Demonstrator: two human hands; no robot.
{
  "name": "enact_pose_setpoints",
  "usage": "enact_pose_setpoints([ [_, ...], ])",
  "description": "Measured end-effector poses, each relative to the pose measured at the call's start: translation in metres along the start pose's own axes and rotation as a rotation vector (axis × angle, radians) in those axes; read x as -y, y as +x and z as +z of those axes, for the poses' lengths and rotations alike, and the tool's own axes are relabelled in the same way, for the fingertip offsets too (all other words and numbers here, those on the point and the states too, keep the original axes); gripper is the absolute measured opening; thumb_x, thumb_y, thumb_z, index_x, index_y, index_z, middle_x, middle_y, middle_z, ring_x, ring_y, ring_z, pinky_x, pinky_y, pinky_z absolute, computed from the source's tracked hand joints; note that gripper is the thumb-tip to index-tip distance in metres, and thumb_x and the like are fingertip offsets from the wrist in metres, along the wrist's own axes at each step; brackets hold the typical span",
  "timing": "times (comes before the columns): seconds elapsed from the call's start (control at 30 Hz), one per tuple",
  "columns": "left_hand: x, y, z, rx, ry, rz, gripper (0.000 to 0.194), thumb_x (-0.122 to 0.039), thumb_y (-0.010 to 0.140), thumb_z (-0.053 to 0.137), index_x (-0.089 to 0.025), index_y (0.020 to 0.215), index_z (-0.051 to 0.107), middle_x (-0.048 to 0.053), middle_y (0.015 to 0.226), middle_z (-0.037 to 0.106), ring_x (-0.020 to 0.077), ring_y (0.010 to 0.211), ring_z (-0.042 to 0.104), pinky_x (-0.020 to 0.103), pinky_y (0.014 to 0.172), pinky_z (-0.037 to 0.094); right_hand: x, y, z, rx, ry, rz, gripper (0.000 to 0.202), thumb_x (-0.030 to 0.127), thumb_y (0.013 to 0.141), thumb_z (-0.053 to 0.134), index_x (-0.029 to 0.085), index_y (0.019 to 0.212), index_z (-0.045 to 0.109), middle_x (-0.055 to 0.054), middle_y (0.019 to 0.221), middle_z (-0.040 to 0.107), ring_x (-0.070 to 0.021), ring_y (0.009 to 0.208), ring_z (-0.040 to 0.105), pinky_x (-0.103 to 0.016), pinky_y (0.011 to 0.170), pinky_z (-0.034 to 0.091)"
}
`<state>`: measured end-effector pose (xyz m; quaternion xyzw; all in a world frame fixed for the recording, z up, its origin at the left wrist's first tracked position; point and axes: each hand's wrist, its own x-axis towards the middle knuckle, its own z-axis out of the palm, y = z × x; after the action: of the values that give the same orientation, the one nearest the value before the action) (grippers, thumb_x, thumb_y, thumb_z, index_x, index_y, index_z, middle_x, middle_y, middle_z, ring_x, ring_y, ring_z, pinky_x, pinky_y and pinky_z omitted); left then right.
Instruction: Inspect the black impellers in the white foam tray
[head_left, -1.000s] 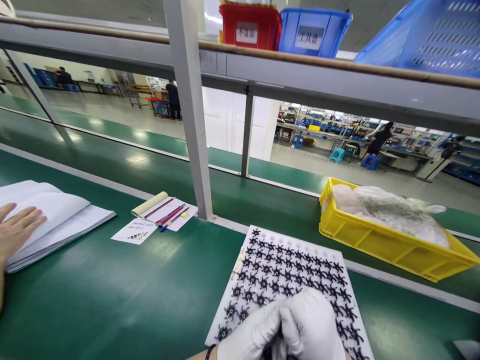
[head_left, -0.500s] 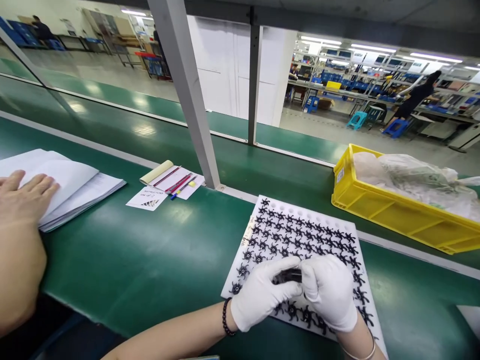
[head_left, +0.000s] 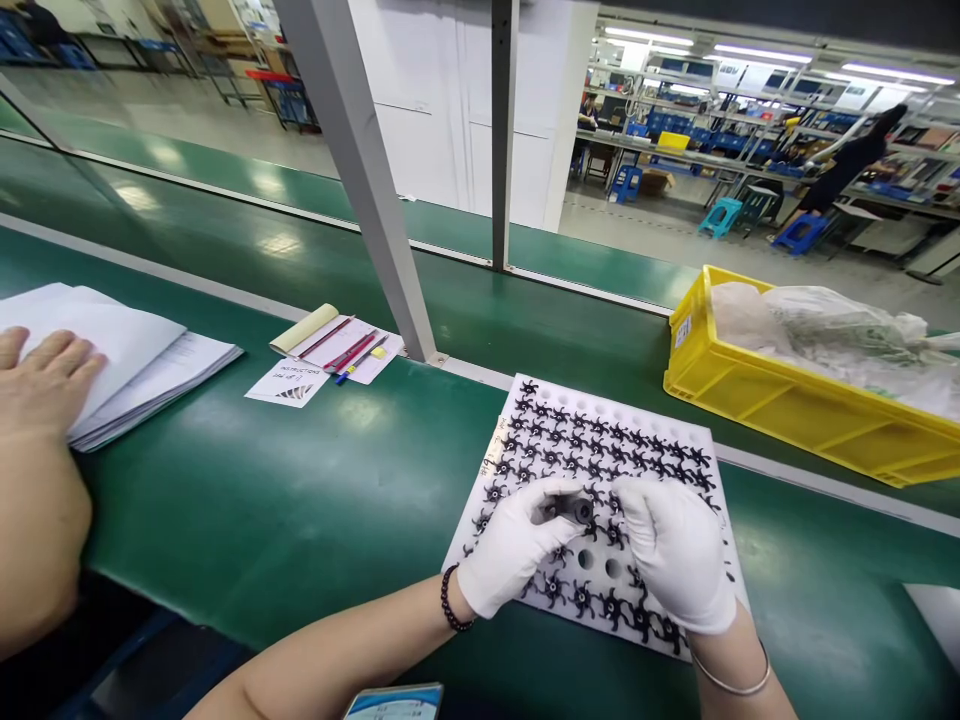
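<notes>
Your left hand and right hand, both in white gloves, meet over the white foam tray on the green desk. Together they pinch a small black cylindrical part between their fingertips, held just above the tray's middle rows; both hands are closed narrowly on it. The tray is filled with rows of small black impellers, each sitting in its own round hole, and a couple of bare holes show right below the held part. A dark bead bracelet circles your left wrist and a thin bangle your right.

To the right, beyond the tray, a yellow crate holds crumpled clear plastic bags. To the left, near the grey upright post, pens lie on a small notepad. At the far left, another person's bare hand rests flat on a stack of papers.
</notes>
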<state>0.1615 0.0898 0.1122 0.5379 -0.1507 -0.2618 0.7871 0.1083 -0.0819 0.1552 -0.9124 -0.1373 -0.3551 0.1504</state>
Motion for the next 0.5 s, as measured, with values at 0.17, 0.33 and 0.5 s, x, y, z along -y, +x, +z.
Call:
enact_pose_setpoints([
  [0.17,-0.0003,0.0007,0.0008,0.009,-0.054,0.046,0.027,-0.022,0.079,0.074,-0.018,0.106,0.068,0.006,0.114,0.065,0.0193,0.109,0.06,0.03,0.099,0.05,0.0001,-0.0011,0.0055,0.133,0.045,-0.141,0.025,0.021,0.106,0.036,0.01,0.116,0.056,-0.004,0.073,0.059,-0.0172,0.062,0.051,-0.03,0.066,0.036],
  [0.33,-0.0014,-0.0015,-0.0004,-0.002,0.0,0.09,0.028,-0.024,0.081,0.07,-0.016,0.108,0.066,0.008,0.115,0.065,0.021,0.108,0.061,0.033,0.1,0.05,0.0041,0.0001,0.0048,0.191,0.1,-0.166,0.037,0.041,0.107,0.037,0.011,0.113,0.057,-0.005,0.074,0.06,-0.0171,0.063,0.052,-0.03,0.065,0.033],
  [0.5,0.0007,-0.0061,-0.0059,-0.01,0.389,0.276,0.037,-0.015,0.083,0.057,-0.019,0.119,0.065,0.006,0.122,0.062,0.0218,0.114,0.057,0.038,0.108,0.044,0.0073,0.0001,0.0077,0.253,0.045,-0.079,0.044,0.05,0.105,0.039,0.013,0.103,0.063,-0.006,0.077,0.063,-0.0178,0.068,0.057,-0.031,0.066,0.033],
])
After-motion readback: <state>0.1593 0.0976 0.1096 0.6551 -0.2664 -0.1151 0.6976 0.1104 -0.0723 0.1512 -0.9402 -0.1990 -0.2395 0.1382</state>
